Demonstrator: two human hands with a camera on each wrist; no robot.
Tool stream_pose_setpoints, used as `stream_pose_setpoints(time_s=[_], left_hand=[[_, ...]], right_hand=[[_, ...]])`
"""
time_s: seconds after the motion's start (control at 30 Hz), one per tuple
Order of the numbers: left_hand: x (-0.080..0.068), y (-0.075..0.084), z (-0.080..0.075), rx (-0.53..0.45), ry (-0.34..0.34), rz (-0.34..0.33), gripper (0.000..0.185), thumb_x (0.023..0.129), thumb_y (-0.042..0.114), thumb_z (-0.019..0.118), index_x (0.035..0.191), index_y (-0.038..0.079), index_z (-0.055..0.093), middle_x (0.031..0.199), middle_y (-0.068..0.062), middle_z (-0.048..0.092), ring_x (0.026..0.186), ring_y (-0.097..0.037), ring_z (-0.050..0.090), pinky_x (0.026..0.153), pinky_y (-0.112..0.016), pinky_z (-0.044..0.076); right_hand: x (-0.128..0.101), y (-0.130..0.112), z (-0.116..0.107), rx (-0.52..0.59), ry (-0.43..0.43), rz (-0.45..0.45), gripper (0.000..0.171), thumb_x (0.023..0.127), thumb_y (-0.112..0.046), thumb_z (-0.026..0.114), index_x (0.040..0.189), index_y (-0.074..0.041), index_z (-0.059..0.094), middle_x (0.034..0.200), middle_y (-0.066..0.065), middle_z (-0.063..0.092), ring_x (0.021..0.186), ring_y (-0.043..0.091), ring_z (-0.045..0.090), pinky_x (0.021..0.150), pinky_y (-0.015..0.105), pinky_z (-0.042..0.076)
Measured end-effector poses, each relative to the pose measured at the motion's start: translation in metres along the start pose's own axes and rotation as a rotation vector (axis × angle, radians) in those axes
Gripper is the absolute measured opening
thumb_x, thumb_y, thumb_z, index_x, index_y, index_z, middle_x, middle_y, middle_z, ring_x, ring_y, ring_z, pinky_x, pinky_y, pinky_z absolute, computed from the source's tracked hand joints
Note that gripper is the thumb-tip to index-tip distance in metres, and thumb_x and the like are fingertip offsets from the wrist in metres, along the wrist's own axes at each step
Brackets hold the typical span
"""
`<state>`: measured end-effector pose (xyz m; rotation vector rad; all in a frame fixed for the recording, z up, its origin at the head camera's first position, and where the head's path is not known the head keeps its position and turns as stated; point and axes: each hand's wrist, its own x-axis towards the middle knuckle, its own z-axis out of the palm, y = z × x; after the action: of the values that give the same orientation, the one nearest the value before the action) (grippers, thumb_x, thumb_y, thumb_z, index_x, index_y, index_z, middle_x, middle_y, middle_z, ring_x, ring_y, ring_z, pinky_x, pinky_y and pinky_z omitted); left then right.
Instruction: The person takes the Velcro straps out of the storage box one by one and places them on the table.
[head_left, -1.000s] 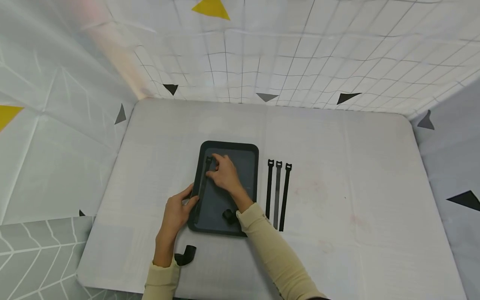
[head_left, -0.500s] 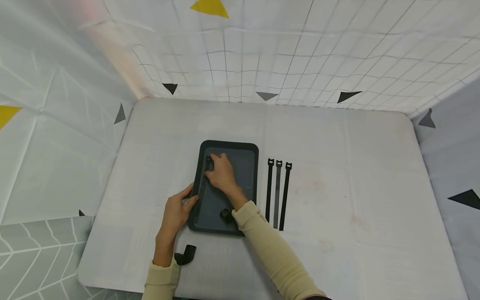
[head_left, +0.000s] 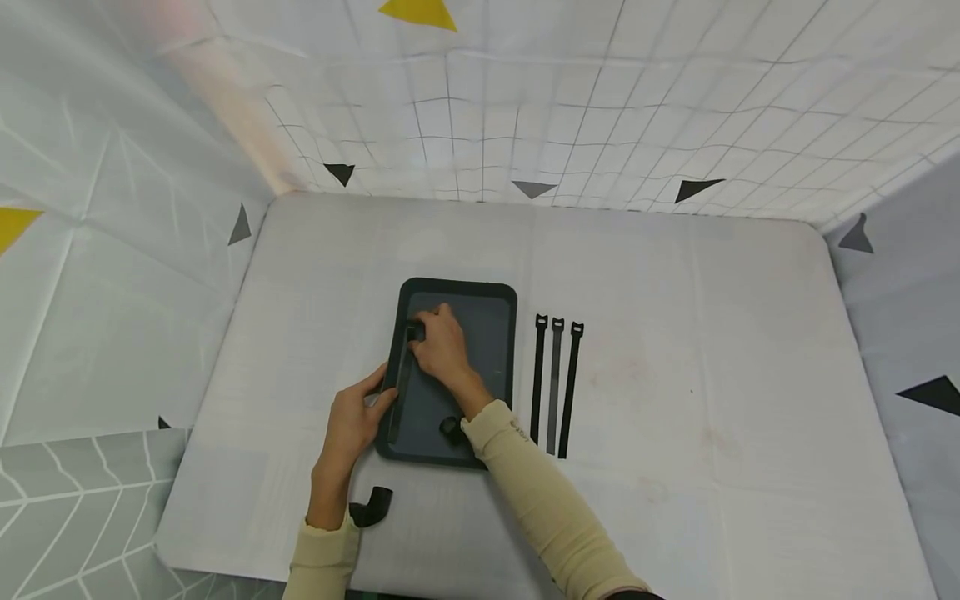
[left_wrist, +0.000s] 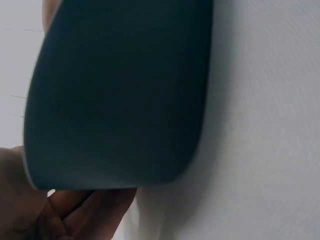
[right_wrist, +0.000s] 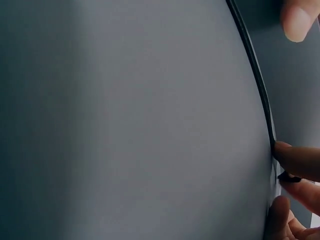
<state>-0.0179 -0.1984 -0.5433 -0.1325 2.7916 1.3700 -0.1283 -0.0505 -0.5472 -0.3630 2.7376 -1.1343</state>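
A black strap (head_left: 402, 375) lies stretched along the left inner edge of the dark tray (head_left: 495, 350), running from near the tray's far left part down toward its near left corner. Its far end is folded over into a small loop, and the right hand (head_left: 442, 346) pinches that folded end between thumb and fingertips, fingers curled over it. In the right wrist view the strap (right_wrist: 257, 85) shows as a thin dark line edge-on across the tray floor (right_wrist: 125, 120), with fingers (right_wrist: 297, 162) closed on it at the lower right.

The left hand (head_left: 352, 425) sits at the tray's left rim near the near corner, thumb on the rim beside the strap's near end and fingers curled round the edge; whether the thumb presses the strap itself cannot be told. The left wrist view shows only the tray's rounded corner (left_wrist: 120, 100) close up, with fingertips (left_wrist: 85, 210) below it.

Also inside the tray, close to its near rim and just beside the right forearm, lies a small rolled strap (head_left: 451, 428).

Right of the tray, three flat straps (head_left: 553, 387) lie side by side on the white table (head_left: 712, 375), parallel to the tray's long side. Another curled strap (head_left: 372, 507) lies on the table just in front of the tray's near left corner, by the left wrist.
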Motion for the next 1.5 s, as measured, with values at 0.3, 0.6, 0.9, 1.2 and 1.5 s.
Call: stream_pose_setpoints(time_s=[0.3, 0.6, 0.9, 1.2, 1.5], left_hand=[[0.0, -0.002, -0.001, -0.006, -0.007, -0.026, 0.049, 0.092, 0.013, 0.071, 0.139, 0.006, 0.057, 0.114, -0.02, 0.069, 0.116, -0.038, 0.059, 0.094, -0.053, 0.046], [0.0, -0.003, 0.0, -0.016, -0.006, -0.008, 0.047, 0.093, 0.013, 0.07, 0.138, 0.005, 0.058, 0.113, -0.02, 0.07, 0.115, -0.038, 0.06, 0.093, -0.053, 0.047], [0.0, -0.003, 0.0, -0.014, -0.005, -0.008, 0.047, 0.093, 0.013, 0.07, 0.138, 0.005, 0.058, 0.112, -0.02, 0.07, 0.115, -0.038, 0.06, 0.094, -0.053, 0.047], [0.0, -0.002, 0.0, -0.011, -0.003, -0.016, 0.048, 0.093, 0.013, 0.07, 0.138, 0.004, 0.058, 0.112, -0.02, 0.07, 0.116, -0.038, 0.06, 0.093, -0.052, 0.048], [0.0, -0.002, 0.0, -0.007, -0.008, -0.034, 0.048, 0.093, 0.013, 0.07, 0.138, 0.007, 0.058, 0.112, -0.019, 0.07, 0.115, -0.037, 0.06, 0.09, -0.051, 0.049]], right_hand=[[0.001, 0.008, 0.003, 0.195, 0.056, -0.039, 0.031, 0.09, -0.011, 0.074, 0.12, -0.003, 0.068, 0.106, 0.011, 0.068, 0.092, 0.023, 0.065, 0.081, 0.037, 0.051], [-0.001, 0.009, -0.003, 0.367, 0.058, 0.013, 0.04, 0.092, -0.007, 0.07, 0.13, -0.002, 0.059, 0.094, 0.01, 0.07, 0.085, 0.022, 0.068, 0.073, 0.034, 0.054], [-0.002, 0.009, -0.006, 0.482, 0.084, 0.028, 0.058, 0.093, -0.005, 0.068, 0.146, -0.004, 0.044, 0.088, 0.007, 0.066, 0.08, 0.019, 0.068, 0.072, 0.033, 0.053], [-0.007, 0.006, -0.008, 0.608, 0.072, 0.053, 0.069, 0.095, -0.002, 0.064, 0.154, -0.008, 0.029, 0.09, 0.011, 0.064, 0.072, 0.022, 0.068, 0.066, 0.032, 0.055], [-0.012, 0.002, -0.015, 0.752, 0.045, 0.065, 0.069, 0.094, 0.004, 0.062, 0.154, -0.003, 0.028, 0.098, 0.026, 0.06, 0.074, 0.043, 0.067, 0.066, 0.046, 0.058]])
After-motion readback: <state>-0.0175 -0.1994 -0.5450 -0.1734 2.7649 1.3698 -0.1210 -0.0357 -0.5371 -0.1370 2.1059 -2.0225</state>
